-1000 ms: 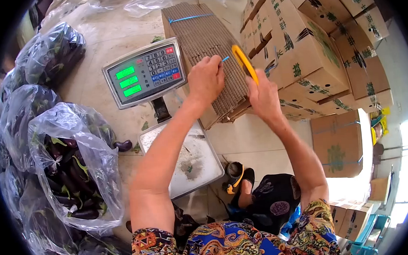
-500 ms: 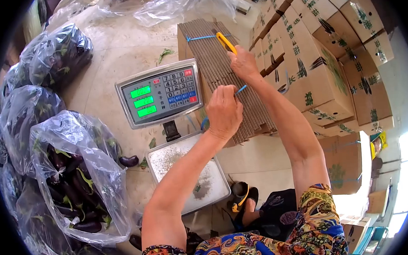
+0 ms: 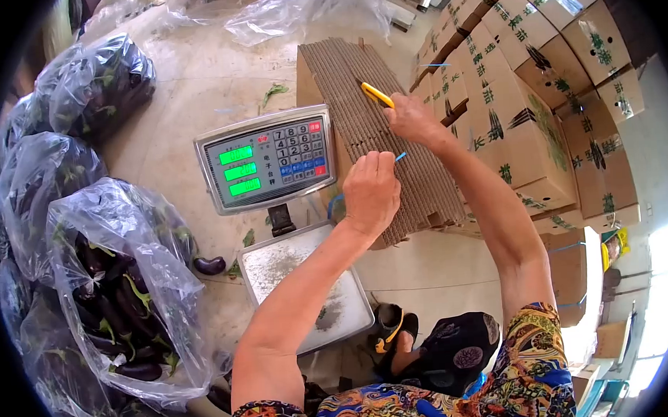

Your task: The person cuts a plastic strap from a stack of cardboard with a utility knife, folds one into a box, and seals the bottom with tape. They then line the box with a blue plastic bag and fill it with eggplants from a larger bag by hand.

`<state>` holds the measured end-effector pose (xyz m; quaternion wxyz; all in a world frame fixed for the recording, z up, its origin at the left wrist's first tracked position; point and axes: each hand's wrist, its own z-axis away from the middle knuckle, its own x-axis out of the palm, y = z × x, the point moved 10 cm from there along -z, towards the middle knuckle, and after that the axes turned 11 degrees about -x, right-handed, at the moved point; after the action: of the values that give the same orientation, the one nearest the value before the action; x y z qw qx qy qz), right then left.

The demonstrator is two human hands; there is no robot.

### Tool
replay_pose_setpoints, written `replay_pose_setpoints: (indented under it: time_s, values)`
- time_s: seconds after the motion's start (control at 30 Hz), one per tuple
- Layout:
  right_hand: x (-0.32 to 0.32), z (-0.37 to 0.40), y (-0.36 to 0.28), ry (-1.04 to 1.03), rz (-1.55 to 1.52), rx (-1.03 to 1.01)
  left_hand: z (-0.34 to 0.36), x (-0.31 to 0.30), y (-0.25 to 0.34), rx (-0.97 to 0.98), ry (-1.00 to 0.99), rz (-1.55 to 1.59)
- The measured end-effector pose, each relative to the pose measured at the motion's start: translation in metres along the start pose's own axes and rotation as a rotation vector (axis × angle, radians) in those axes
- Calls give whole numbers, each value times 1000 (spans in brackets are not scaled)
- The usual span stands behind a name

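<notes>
A bundle of flattened cardboard boxes (image 3: 342, 80) stands behind the scale, its corrugated edges facing up. My right hand (image 3: 414, 120) is closed around a yellow utility knife (image 3: 377, 95), held over the far half of the bundle. Closed over the bundle's near part, my left hand (image 3: 372, 194) pinches a blue plastic strap (image 3: 400, 157); a short end sticks out past the fingers. Beside the bundle is an electronic scale with a lit green display (image 3: 240, 170) and a dusty metal platform (image 3: 342, 283), below my left forearm.
Clear plastic bags of eggplants (image 3: 127, 295) line the left side. One loose eggplant (image 3: 210, 265) lies on the floor near the scale. Printed cartons (image 3: 511, 124) are stacked high on the right. Plastic sheeting (image 3: 309, 13) lies at the back.
The blue strap across the bundle's far end has come off; blue pieces now show to either side. The knife has drawn back toward me, and my left hand still pinches the nearer strap.
</notes>
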<state>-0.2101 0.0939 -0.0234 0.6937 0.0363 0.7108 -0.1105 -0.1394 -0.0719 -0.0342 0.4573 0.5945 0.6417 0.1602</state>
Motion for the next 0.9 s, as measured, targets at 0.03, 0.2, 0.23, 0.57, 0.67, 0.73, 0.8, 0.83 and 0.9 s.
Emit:
replay_pose_setpoints:
  time_s: [0.03,0.2,0.23,0.57,0.67,0.73,0.8,0.83,0.9]
  values:
    - [-3,5,3,-3,-39,-3,2,-2,1,14,6,6]
    - [-31,80,29,233,-265,-5,2,6,-2,19,-5,-2]
    - [-32,110,34,230,-378,73,4,8,-3,20,-19,19]
    - [92,438,166,149,-281,579,17,-10,-9,-19,109,-86]
    - [139,485,191,124,-60,520,35,-5,-29,-153,48,-80]
    - [158,481,191,120,-96,443,48,-1,-35,-286,-35,49]
    - [167,445,192,82,-306,386,67,7,-40,-428,-121,177]
    - [142,417,168,153,-423,371,78,16,-44,-534,-203,287]
    - [99,353,128,298,-644,346,100,32,-57,-808,-357,451]
